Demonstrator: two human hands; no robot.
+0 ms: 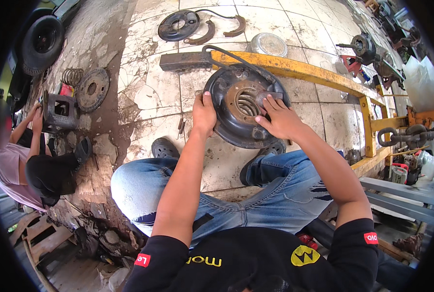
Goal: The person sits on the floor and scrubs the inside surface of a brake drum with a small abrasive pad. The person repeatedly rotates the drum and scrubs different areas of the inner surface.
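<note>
A round black brake backing plate (236, 134) with a rusty ring round its central hole is tilted in front of me, above the tiled floor. My left hand (204, 114) grips its left rim, thumb on top. My right hand (281, 117) lies over the plate's right side, its fingers on a small grey-brown flat piece (271, 97), perhaps sandpaper, pressed against the plate. A coil spring (246, 104) shows through the hole. A black cable (236, 56) curves from the plate's far side. The plate's underside is hidden.
A yellow metal frame (299, 70) lies beyond the plate. Farther off are another backing plate (170, 33), curved brake shoes (204, 34) and a silvery round cover (268, 46). At left, a person's hands (36, 119) hold a dark metal housing (61, 111). A heavy hook (387, 137) hangs at right.
</note>
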